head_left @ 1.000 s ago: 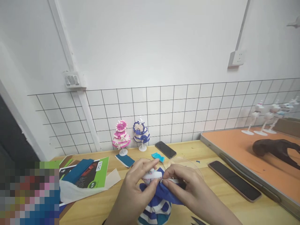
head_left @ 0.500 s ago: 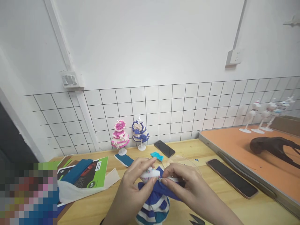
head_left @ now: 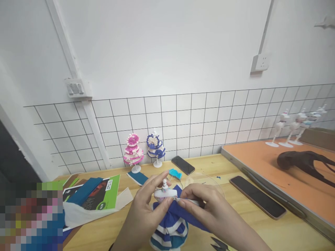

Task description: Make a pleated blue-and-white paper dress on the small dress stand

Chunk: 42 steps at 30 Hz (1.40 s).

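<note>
A small white dress-form mannequin [head_left: 165, 192] stands upright in front of me, wearing a tiered blue, white and teal skirt [head_left: 170, 230]. My left hand [head_left: 145, 205] is wrapped round its upper body, thumb pressed at the front and forefinger raised behind the neck knob. At the mannequin's right side, my right hand [head_left: 206, 205] pinches a blue strip with a white edge [head_left: 192, 217], which looks like crepe paper or cloth. Both thumbs meet near the waist, and the strip trails down to the right under my right hand. The exact pinch point is partly hidden by fingers.
Dark scissor blades [head_left: 219, 243] lie at the front edge. Behind my hands are turquoise pleated paper [head_left: 175, 173], a phone [head_left: 183, 165] and two dressed mannequins [head_left: 134, 153]. Another phone [head_left: 258, 197] lies right, beside an orange-topped board [head_left: 251, 153]. Papers and a green-black packet [head_left: 111, 191] lie left.
My left forefinger has lifted off the mannequin's top, so its neck knob now shows. My right hand keeps its pinch on the strip. The view has shifted slightly.
</note>
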Motion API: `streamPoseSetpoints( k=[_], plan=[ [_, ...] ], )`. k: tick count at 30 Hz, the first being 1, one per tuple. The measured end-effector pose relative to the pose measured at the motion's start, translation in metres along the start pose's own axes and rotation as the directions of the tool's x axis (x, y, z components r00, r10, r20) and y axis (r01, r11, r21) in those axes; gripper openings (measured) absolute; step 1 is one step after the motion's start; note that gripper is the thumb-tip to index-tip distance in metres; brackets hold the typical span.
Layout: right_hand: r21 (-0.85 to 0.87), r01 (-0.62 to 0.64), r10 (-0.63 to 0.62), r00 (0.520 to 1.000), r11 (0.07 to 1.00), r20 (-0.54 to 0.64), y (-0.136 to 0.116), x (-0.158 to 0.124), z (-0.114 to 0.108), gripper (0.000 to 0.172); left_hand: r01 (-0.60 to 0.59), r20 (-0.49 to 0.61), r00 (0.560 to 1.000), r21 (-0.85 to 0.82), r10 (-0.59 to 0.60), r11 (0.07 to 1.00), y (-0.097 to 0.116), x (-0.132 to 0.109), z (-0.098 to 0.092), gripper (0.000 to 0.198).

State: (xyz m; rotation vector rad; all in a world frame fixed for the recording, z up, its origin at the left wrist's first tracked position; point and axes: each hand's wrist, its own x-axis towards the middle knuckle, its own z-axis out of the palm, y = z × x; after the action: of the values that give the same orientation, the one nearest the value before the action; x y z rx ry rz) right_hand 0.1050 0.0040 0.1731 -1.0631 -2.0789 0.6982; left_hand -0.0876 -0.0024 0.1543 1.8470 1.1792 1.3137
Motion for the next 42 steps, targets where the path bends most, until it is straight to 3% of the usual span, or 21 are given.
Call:
streamPoseSetpoints(
  k=[9, 19, 30, 33, 42],
  plan=[
    [0.011, 0.062, -0.063, 0.998, 0.998, 0.014, -0.0049, -0.0011, -0.0003, 0.018, -0.101, -0.003, 0.995, 0.086, 0.102, 0.991, 0.0053, 0.0015, 0.0022, 0.049],
    [0.003, 0.008, -0.008, 1.000, 1.000, -0.020, -0.0033, -0.0018, 0.0013, 0.017, -0.172, -0.007, 0.985, 0.119, 0.174, 0.978, 0.0089, 0.0013, 0.0029, 0.042],
    [0.036, -0.042, 0.043, 0.999, 0.998, -0.025, -0.0005, -0.0015, 0.0015, 0.008, -0.180, -0.019, 0.983, 0.102, 0.183, 0.978, 0.0097, 0.0004, 0.0033, 0.040],
    [0.048, -0.060, 0.061, 0.998, 0.997, -0.026, -0.0004, -0.0006, 0.0004, 0.014, -0.170, -0.013, 0.985, 0.092, 0.172, 0.981, 0.0094, 0.0000, 0.0027, 0.040],
    [0.161, -0.010, 0.009, 1.000, 0.987, 0.012, -0.0041, 0.0015, -0.0034, 0.012, -0.125, -0.010, 0.992, 0.070, 0.126, 0.990, 0.0033, -0.0034, 0.0045, 0.041]
  ],
)
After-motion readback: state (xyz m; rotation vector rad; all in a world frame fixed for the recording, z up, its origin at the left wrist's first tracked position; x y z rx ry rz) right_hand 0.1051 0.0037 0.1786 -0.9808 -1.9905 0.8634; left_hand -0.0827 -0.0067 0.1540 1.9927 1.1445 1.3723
